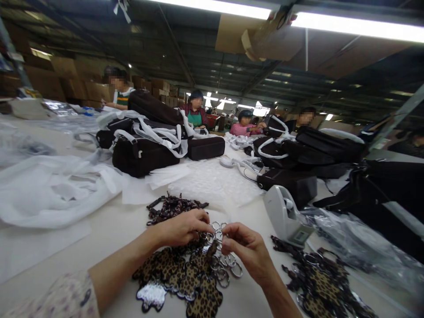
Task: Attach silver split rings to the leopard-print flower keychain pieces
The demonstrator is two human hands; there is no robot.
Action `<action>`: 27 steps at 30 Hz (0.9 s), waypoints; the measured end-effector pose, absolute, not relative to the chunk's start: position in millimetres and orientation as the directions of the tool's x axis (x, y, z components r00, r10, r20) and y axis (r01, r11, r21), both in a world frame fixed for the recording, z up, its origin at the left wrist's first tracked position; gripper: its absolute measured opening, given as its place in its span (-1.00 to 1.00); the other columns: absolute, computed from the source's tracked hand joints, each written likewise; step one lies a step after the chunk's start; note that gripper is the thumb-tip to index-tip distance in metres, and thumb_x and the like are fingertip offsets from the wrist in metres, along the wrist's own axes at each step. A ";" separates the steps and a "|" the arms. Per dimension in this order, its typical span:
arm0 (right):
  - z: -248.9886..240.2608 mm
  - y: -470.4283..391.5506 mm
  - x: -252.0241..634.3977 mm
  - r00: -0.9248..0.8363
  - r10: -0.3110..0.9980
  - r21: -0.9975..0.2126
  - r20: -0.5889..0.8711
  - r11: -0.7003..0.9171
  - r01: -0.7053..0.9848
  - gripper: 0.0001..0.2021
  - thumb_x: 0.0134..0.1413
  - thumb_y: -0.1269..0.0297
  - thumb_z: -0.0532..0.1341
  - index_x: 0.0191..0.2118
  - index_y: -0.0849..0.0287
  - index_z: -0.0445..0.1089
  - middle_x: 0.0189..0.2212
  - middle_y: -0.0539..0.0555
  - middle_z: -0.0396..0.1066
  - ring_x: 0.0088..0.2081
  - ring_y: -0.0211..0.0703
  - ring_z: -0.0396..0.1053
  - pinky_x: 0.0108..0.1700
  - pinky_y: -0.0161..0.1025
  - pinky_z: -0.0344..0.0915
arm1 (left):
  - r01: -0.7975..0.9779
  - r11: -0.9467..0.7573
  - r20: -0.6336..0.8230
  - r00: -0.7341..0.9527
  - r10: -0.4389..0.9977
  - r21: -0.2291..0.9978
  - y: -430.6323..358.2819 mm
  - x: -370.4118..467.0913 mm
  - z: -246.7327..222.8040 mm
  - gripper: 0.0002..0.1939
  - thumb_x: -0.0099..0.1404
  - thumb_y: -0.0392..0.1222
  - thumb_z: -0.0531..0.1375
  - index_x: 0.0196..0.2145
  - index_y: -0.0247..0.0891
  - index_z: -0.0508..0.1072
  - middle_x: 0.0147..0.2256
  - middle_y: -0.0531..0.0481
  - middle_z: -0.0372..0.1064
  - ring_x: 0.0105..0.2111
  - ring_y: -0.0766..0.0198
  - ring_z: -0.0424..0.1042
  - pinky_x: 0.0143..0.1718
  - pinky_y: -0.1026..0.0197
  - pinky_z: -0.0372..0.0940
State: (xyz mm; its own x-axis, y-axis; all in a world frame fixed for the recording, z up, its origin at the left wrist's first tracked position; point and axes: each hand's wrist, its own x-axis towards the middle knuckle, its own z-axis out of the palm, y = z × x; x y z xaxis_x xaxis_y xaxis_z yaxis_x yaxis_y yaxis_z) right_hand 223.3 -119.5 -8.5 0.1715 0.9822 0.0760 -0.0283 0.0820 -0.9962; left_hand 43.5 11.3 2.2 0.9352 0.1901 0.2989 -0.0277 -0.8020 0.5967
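Head view. The left hand (187,227) reaches in over the work with fingers bent, tips at a cluster of rings (228,260); whether it grips one cannot be told. The right hand (247,247) faces it, thumb and forefinger pinched on the edge of a ring (218,235) in that cluster. The other rings lie below and between the hands, overlapping, beside the leopard-print charms (179,274). The charms lie heaped on the table (109,251) below the left hand, one showing a silvery face at the near left.

Beyond the left hand is a pile of dark straps (175,207). To the right of the right hand stands a tape dispenser (278,214); nearer, a second pile (321,282) of charms, straps and rings, with clear plastic (361,238) beside it.

Farther back, black bags (145,154) with white-wrapped handles are stacked at left and right, bubble wrap (212,179) between them. White wrapping (49,194) lies at left. Co-workers (195,117) are visible behind the bags. Lit tubes (357,27) hang overhead.
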 end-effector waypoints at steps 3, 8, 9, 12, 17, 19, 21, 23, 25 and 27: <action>-6.7 -120.1 225.1 0.157 0.986 -0.996 0.060 0.068 -0.051 -0.73 -0.20 0.17 0.45 -0.37 0.19 0.49 -0.65 -0.05 0.43 -0.57 -0.24 0.36 -0.47 -0.28 0.32 | -0.083 -0.908 0.299 0.953 0.048 0.410 12.5 46.3 -10.2 -0.64 0.13 -0.47 0.23 -0.22 -0.04 0.54 -0.10 -0.03 0.46 -0.05 0.09 0.33 0.03 0.07 0.17; -4.7 -120.6 223.8 0.125 0.992 -0.995 0.026 0.037 -0.092 -0.72 -0.23 0.16 0.47 -0.40 0.20 0.48 -0.66 -0.05 0.43 -0.59 -0.25 0.37 -0.49 -0.32 0.30 | 0.076 -0.845 0.349 0.888 0.299 0.530 9.6 53.1 -15.1 -0.86 0.29 -0.28 0.17 -0.26 -0.13 0.53 -0.32 -0.01 0.49 -0.22 0.16 0.40 -0.08 0.13 0.19; -4.8 -120.6 222.8 0.111 0.994 -0.995 0.016 0.027 -0.100 -0.72 -0.23 0.16 0.48 -0.41 0.20 0.48 -0.67 -0.05 0.43 -0.59 -0.26 0.37 -0.49 -0.33 0.30 | 0.100 -0.786 0.348 0.858 0.379 0.611 8.7 53.1 -12.0 -0.85 0.31 -0.27 0.14 -0.25 -0.15 0.53 -0.31 -0.02 0.48 -0.25 0.18 0.41 -0.12 0.17 0.21; -6.6 -120.5 219.7 0.071 0.997 -0.991 0.007 0.016 -0.132 -0.73 -0.23 0.18 0.48 -0.42 0.20 0.48 -0.68 -0.07 0.41 -0.61 -0.28 0.36 -0.49 -0.34 0.30 | 0.075 -0.600 0.301 0.811 0.502 0.797 3.5 51.7 0.7 -0.81 0.31 -0.27 0.10 -0.23 -0.21 0.53 -0.31 -0.01 0.43 -0.29 0.24 0.38 -0.20 0.25 0.22; -10.0 -119.8 218.1 0.048 0.999 -0.980 0.020 0.029 -0.195 -0.73 -0.24 0.21 0.49 -0.41 0.21 0.47 -0.67 -0.07 0.42 -0.62 -0.29 0.37 -0.52 -0.36 0.31 | 0.031 -0.498 0.237 0.853 0.465 0.867 -8.8 51.4 15.7 -0.83 0.27 -0.23 0.12 -0.34 -0.23 0.53 -0.40 0.03 0.35 -0.33 0.26 0.31 -0.25 0.27 0.18; -9.9 -119.6 218.4 0.051 0.998 -0.976 0.022 0.032 -0.216 -0.72 -0.24 0.22 0.49 -0.40 0.21 0.47 -0.66 -0.07 0.43 -0.62 -0.30 0.38 -0.52 -0.37 0.32 | 0.029 -0.475 0.215 0.865 0.452 0.880 -11.5 51.8 17.9 -0.84 0.27 -0.22 0.12 -0.36 -0.23 0.51 -0.42 0.05 0.34 -0.34 0.26 0.29 -0.25 0.27 0.17; -9.6 -119.6 218.9 0.048 0.998 -0.971 0.027 0.038 -0.235 -0.72 -0.23 0.22 0.49 -0.40 0.22 0.47 -0.66 -0.06 0.44 -0.63 -0.31 0.39 -0.53 -0.39 0.32 | 0.020 -0.467 0.209 0.877 0.434 0.884 -12.2 51.8 18.7 -0.84 0.28 -0.21 0.12 -0.38 -0.23 0.50 -0.43 0.05 0.32 -0.34 0.26 0.28 -0.26 0.27 0.16; -9.9 -119.6 219.7 0.040 0.999 -0.966 0.033 0.042 -0.254 -0.72 -0.22 0.22 0.50 -0.40 0.22 0.47 -0.65 -0.06 0.45 -0.63 -0.32 0.39 -0.54 -0.41 0.31 | -0.001 -0.477 0.216 0.892 0.396 0.879 -11.5 51.2 18.5 -0.83 0.29 -0.19 0.12 -0.37 -0.23 0.49 -0.42 0.05 0.32 -0.33 0.25 0.28 -0.24 0.26 0.16; -10.8 -119.5 221.0 0.036 0.998 -0.962 0.042 0.050 -0.267 -0.73 -0.22 0.23 0.50 -0.39 0.22 0.47 -0.64 -0.06 0.45 -0.63 -0.34 0.40 -0.54 -0.43 0.31 | -0.032 -0.487 0.224 0.914 0.340 0.873 -10.5 50.5 17.2 -0.82 0.31 -0.18 0.11 -0.35 -0.21 0.50 -0.39 0.04 0.33 -0.31 0.24 0.29 -0.21 0.26 0.16; -12.1 -119.1 222.5 0.033 0.998 -0.959 0.052 0.059 -0.278 -0.73 -0.21 0.23 0.49 -0.39 0.22 0.47 -0.63 -0.07 0.46 -0.63 -0.36 0.40 -0.54 -0.44 0.31 | -0.053 -0.483 0.218 0.932 0.291 0.874 -9.9 50.3 15.4 -0.82 0.32 -0.17 0.10 -0.31 -0.20 0.50 -0.37 0.05 0.34 -0.30 0.25 0.30 -0.19 0.26 0.17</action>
